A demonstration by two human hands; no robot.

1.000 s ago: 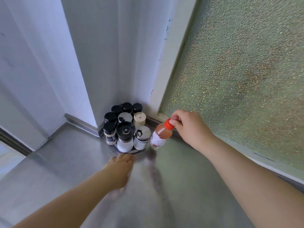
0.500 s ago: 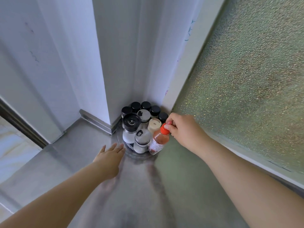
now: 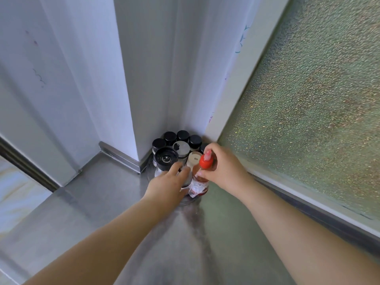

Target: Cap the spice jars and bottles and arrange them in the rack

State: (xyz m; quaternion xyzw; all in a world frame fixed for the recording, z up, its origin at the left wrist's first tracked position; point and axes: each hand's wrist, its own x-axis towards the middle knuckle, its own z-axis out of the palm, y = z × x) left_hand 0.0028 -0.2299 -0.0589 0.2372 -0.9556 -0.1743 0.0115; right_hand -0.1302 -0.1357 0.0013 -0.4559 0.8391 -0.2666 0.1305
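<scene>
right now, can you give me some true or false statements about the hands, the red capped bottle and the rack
1. The right hand holds the bottle near its red cap. True.
2. The bottle lies flat on the counter. False: it stands roughly upright at the rack.
3. The left hand rests far from the rack. False: its fingers reach among the front jars.
4. Several jars at the back have black lids. True.
5. The bottle's cap is blue. False: it is red.

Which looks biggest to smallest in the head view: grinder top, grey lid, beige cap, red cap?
1. Grinder top
2. Grey lid
3. Beige cap and red cap: too alike to rank; the red cap is partly covered by the right hand.
</scene>
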